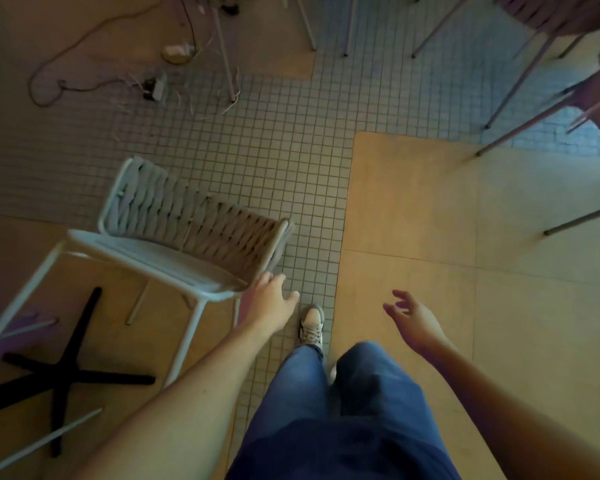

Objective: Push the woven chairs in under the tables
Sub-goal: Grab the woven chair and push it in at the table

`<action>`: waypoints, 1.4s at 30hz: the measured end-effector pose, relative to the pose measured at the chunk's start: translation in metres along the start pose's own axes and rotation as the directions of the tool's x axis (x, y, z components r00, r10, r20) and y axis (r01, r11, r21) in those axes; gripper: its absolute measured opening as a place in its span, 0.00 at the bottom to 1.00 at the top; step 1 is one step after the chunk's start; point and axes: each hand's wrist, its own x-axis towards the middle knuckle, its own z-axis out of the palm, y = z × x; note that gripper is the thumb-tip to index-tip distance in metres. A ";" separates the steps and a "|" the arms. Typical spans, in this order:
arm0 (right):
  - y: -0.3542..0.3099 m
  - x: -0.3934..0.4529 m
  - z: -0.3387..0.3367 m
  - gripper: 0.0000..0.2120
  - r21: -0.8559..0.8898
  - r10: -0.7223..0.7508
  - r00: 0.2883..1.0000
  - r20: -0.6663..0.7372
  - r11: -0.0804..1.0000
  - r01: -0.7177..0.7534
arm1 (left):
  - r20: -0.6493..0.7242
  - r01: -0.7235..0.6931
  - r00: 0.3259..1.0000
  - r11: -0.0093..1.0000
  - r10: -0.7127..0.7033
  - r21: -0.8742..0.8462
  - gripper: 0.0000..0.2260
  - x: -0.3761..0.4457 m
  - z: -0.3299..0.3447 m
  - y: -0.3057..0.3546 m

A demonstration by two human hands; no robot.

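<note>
A woven chair [174, 223] with a pale metal frame and rope-woven backrest stands at the left of the head view, its seat facing left. My left hand [269, 299] is at the near corner of its seat and backrest, fingers apart, touching or almost touching the frame. To the right, my right hand [407, 315] hangs in the air with spread fingers and holds nothing. The black cross-shaped table base [66, 372] lies on the floor under and beside the chair's front legs. The tabletop itself is out of view.
More chair legs [513, 88] and woven seats stand at the top right. A loose cable [49, 81] and debris lie on the floor at the top left. My legs in jeans and a shoe [311, 325] are at bottom centre, on small grey tiles.
</note>
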 end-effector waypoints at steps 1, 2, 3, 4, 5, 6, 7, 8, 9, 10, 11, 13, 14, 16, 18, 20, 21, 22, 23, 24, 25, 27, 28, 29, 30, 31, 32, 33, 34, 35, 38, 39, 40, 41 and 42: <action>-0.012 0.014 -0.011 0.24 -0.031 -0.020 1.000 -0.002 0.999 0.020 | -0.034 0.022 0.999 0.999 -0.024 -0.041 0.23 0.012 -0.008 0.009; -0.023 0.025 -0.020 0.24 -0.074 -0.048 0.999 0.003 0.996 0.048 | -0.070 0.042 0.996 0.995 -0.049 -0.090 0.23 0.020 -0.015 0.015; -0.038 0.043 -0.032 0.24 -0.120 -0.083 0.996 0.017 0.989 0.085 | -0.104 0.068 0.991 0.986 -0.084 -0.155 0.22 0.036 -0.022 0.025; -0.050 0.056 -0.041 0.24 -0.169 -0.118 0.992 0.043 0.978 0.124 | -0.125 0.091 0.985 0.970 -0.121 -0.224 0.21 0.046 -0.027 0.031; -0.064 0.073 -0.051 0.24 -0.222 -0.154 0.986 0.071 0.961 0.166 | -0.133 0.117 0.978 0.952 -0.160 -0.283 0.21 0.059 -0.032 0.039; -0.079 0.091 -0.062 0.24 -0.268 -0.181 0.978 0.108 0.941 0.204 | -0.134 0.136 0.973 0.937 -0.187 -0.321 0.20 0.073 -0.038 0.047; -0.096 0.114 -0.073 0.24 -0.311 -0.206 0.967 0.146 0.919 0.243 | -0.138 0.164 0.965 0.922 -0.224 -0.350 0.21 0.090 -0.044 0.055; -0.112 0.132 -0.082 0.24 -0.344 -0.236 0.956 0.173 0.895 0.283 | -0.146 0.186 0.956 0.909 -0.256 -0.373 0.21 0.103 -0.050 0.061; -0.129 0.149 -0.090 0.24 -0.375 -0.269 0.943 0.198 0.868 0.326 | -0.151 0.215 0.944 0.893 -0.294 -0.396 0.22 0.115 -0.056 0.068; -0.146 0.165 -0.098 0.25 -0.392 -0.299 0.926 0.229 0.843 0.369 | -0.154 0.246 0.928 0.868 -0.340 -0.431 0.23 0.125 -0.061 0.073; -0.166 0.183 -0.106 0.25 -0.402 -0.331 0.907 0.261 0.817 0.414 | -0.157 0.273 0.910 0.840 -0.384 -0.469 0.23 0.137 -0.068 0.080; -0.203 0.208 -0.120 0.26 -0.426 -0.379 0.872 0.310 0.764 0.484 | -0.142 0.321 0.882 0.794 -0.449 -0.516 0.24 0.155 -0.078 0.092; -0.222 0.219 -0.126 0.26 -0.445 -0.393 0.855 0.337 0.734 0.513 | -0.133 0.340 0.870 0.772 -0.475 -0.537 0.24 0.165 -0.084 0.097; -0.261 0.241 -0.131 0.26 -0.478 -0.412 0.820 0.398 0.670 0.569 | -0.119 0.379 0.833 0.716 -0.540 -0.586 0.24 0.181 -0.095 0.105; -0.296 0.259 -0.131 0.26 -0.488 -0.423 0.788 0.447 0.623 0.611 | -0.098 0.415 0.795 0.654 -0.598 -0.632 0.24 0.195 -0.105 0.112; -0.332 0.280 -0.122 0.26 -0.495 -0.410 0.755 0.512 0.578 0.649 | -0.062 0.446 0.750 0.573 -0.658 -0.688 0.25 0.216 -0.117 0.110; -0.350 0.290 -0.116 0.26 -0.502 -0.395 0.743 0.540 0.557 0.662 | -0.043 0.453 0.738 0.542 -0.673 -0.708 0.25 0.227 -0.122 0.109; -0.368 0.299 -0.108 0.26 -0.512 -0.371 0.735 0.568 0.539 0.669 | -0.018 0.456 0.729 0.505 -0.684 -0.733 0.25 0.237 -0.127 0.107; -0.385 0.309 -0.099 0.26 -0.522 -0.336 0.730 0.595 0.529 0.669 | 0.015 0.457 0.715 0.451 -0.699 -0.767 0.25 0.248 -0.130 0.103; -0.407 0.319 -0.088 0.25 -0.528 -0.295 0.724 0.624 0.523 0.669 | 0.058 0.456 0.696 0.377 -0.716 -0.806 0.25 0.260 -0.135 0.096; -0.421 0.325 -0.080 0.24 -0.530 -0.254 0.722 0.644 0.533 0.660 | 0.097 0.453 0.690 0.323 -0.717 -0.831 0.24 0.268 -0.139 0.092; -0.456 0.338 -0.061 0.23 -0.550 -0.210 0.707 0.676 0.495 0.673 | 0.156 0.461 0.660 0.233 -0.735 -0.856 0.24 0.285 -0.150 0.078; -0.476 0.343 -0.051 0.23 -0.560 -0.194 0.689 0.698 0.451 0.695 | 0.175 0.461 0.640 0.192 -0.748 -0.866 0.24 0.289 -0.156 0.072; -0.496 0.347 -0.041 0.23 -0.565 -0.186 0.671 0.718 0.407 0.717 | 0.184 0.459 0.617 0.160 -0.765 -0.874 0.24 0.291 -0.163 0.065; -0.519 0.351 -0.029 0.23 -0.573 -0.182 0.658 0.731 0.360 0.736 | 0.180 0.455 0.598 0.146 -0.781 -0.878 0.23 0.293 -0.170 0.058; -0.538 0.353 -0.018 0.23 -0.579 -0.173 0.649 0.741 0.325 0.748 | 0.177 0.457 0.587 0.143 -0.790 -0.878 0.23 0.294 -0.177 0.054; -0.555 0.352 -0.008 0.22 -0.583 -0.156 0.636 0.755 0.283 0.762 | 0.192 0.463 0.574 0.122 -0.796 -0.878 0.22 0.292 -0.181 0.050; -0.571 0.349 0.005 0.22 -0.578 -0.135 0.615 0.777 0.235 0.782 | 0.213 0.459 0.553 0.081 -0.805 -0.884 0.20 0.289 -0.184 0.047; -0.587 0.347 0.020 0.21 -0.561 -0.114 0.584 0.804 0.183 0.807 | 0.224 0.447 0.520 0.039 -0.824 -0.893 0.18 0.287 -0.186 0.044; -0.603 0.344 0.036 0.21 -0.535 -0.083 0.547 0.833 0.129 0.835 | 0.236 0.430 0.478 -0.008 -0.846 -0.903 0.16 0.286 -0.187 0.043; -0.648 0.338 0.088 0.18 -0.450 -0.009 0.449 0.893 -0.013 0.893 | 0.342 0.378 0.337 -0.206 -0.877 -0.903 0.17 0.295 -0.186 0.041; -0.660 0.336 0.107 0.17 -0.423 0.018 0.424 0.906 -0.052 0.905 | 0.392 0.348 0.293 -0.285 -0.872 -0.893 0.18 0.300 -0.184 0.042; -0.674 0.335 0.127 0.17 -0.397 0.042 0.402 0.915 -0.093 0.913 | 0.442 0.307 0.250 -0.362 -0.862 -0.880 0.19 0.308 -0.183 0.041; -0.686 0.335 0.143 0.17 -0.377 0.052 0.385 0.921 -0.116 0.919 | 0.492 0.267 0.222 -0.433 -0.842 -0.861 0.20 0.318 -0.184 0.042; -0.697 0.334 0.157 0.17 -0.359 0.069 0.370 0.926 -0.132 0.924 | 0.550 0.221 0.189 -0.510 -0.814 -0.831 0.20 0.327 -0.187 0.045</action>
